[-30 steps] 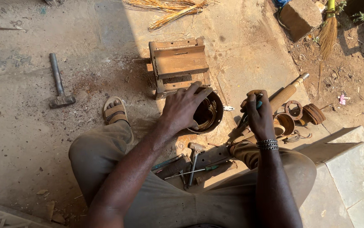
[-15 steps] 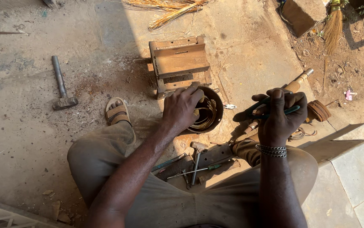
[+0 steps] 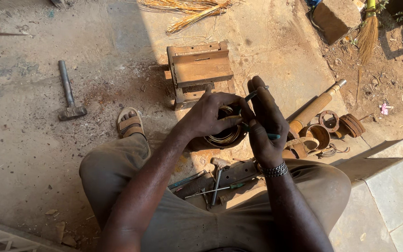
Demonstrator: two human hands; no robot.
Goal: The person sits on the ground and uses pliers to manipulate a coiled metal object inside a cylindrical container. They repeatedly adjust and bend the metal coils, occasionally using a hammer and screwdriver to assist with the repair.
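Observation:
My left hand (image 3: 210, 114) grips the rim of a dark round metal cup (image 3: 224, 139) that rests on the ground between my knees, with shiny rings lying inside it. My right hand (image 3: 264, 126) is closed around green-handled pliers (image 3: 273, 136). It is pressed against my left hand just above the cup's right edge. The upper handle of the pliers pokes out past my fingers. A beaded metal bracelet sits on my right wrist. The pliers' jaws are hidden behind my hands.
A small wooden stool (image 3: 201, 70) stands just beyond the cup. A hammer (image 3: 68, 93) lies far left. A rusty shaft (image 3: 313, 109), cups and rings (image 3: 346, 123) lie to the right. Loose hand tools (image 3: 215, 179) sit between my legs, and a concrete step (image 3: 388, 186) is at the lower right.
My right hand with the pliers has swung left from beside the rusty parts to meet my left hand over the cup. The left hand stayed on the cup's rim.

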